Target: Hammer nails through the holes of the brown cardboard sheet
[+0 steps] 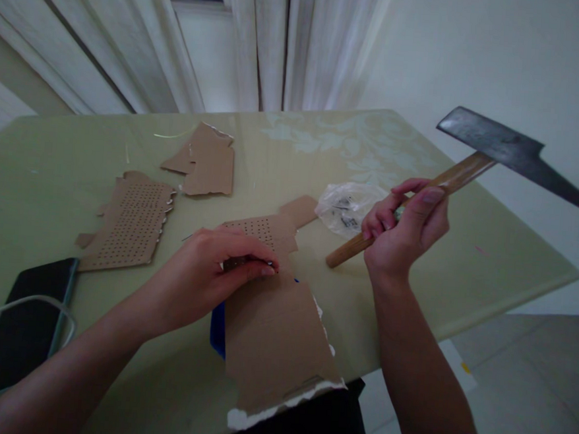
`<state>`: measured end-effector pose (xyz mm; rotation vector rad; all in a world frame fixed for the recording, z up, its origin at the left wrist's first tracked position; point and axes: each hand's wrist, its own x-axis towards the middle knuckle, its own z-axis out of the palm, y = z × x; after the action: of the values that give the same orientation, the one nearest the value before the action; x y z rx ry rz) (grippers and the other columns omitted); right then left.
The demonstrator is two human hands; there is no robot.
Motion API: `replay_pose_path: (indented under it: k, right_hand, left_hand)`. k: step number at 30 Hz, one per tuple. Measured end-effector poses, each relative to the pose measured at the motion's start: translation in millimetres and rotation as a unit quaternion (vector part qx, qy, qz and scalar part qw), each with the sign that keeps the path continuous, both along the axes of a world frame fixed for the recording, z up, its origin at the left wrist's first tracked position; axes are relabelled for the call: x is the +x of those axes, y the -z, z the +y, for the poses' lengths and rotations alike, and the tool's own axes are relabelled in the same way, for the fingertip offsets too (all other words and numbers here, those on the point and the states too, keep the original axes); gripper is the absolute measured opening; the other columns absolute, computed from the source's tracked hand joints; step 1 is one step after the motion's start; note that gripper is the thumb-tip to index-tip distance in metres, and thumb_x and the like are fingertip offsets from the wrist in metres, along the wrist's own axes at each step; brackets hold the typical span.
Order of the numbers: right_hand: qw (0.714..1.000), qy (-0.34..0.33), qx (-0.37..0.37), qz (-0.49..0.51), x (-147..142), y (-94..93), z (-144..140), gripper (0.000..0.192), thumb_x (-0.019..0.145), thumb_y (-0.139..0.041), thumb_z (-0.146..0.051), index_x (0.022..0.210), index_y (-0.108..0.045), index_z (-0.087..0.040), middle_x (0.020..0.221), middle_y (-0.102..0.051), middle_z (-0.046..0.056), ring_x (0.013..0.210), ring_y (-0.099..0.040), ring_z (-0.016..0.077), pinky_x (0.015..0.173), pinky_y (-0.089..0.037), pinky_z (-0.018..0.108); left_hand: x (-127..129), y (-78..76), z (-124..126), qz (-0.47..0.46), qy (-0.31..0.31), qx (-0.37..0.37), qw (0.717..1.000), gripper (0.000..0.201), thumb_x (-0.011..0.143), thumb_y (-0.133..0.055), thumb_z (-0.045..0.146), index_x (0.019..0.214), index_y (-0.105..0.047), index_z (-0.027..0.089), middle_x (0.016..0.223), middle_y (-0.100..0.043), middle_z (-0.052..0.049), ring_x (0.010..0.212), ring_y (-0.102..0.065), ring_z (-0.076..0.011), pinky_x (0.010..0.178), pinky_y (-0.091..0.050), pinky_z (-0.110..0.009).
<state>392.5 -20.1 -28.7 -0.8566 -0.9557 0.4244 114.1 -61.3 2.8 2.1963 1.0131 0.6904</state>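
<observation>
Both grips closed: right hand [402, 226] on hammer [471, 170], left hand [217, 265] on cardboard [276, 335]

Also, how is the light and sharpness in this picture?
Head view: dim, even light, no glare; the hammer in the right hand is slightly soft; the table edges bow from wide-angle distortion; the left hand on the cardboard looks sharp.

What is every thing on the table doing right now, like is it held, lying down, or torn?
hammer: raised, gripped by right hand
cardboard sheet: torn edges, pinned flat by left hand
perforated cardboard: torn, lying flat
plain cardboard scraps: torn, lying flat
plastic bag: crumpled, small items inside
phone: screen dark, cable across it
</observation>
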Motion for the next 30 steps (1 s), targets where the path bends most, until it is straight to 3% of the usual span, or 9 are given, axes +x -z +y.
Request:
replay_pose_path:
  k: [30]
  right_hand:
    - [1.000, -0.009, -0.003, 0.003, 2.0, 2.7, 0.5, 0.044, 0.108, -0.060, -0.070, 0.092, -0.056, -0.028, 0.054, -0.030, -0.014, 0.036, -0.023, 0.0085, 0.035, -0.023, 0.021]
  left_hand:
    - [0.0, 1.5, -0.7, -0.003, 0.012, 0.024, 1.000, 0.015, 0.105, -0.074, 0.022, 0.102, -0.086, 0.031, 0.097, -0.087, 0.005, 0.087, -0.078, -0.0130, 0.081, -0.055, -0.022]
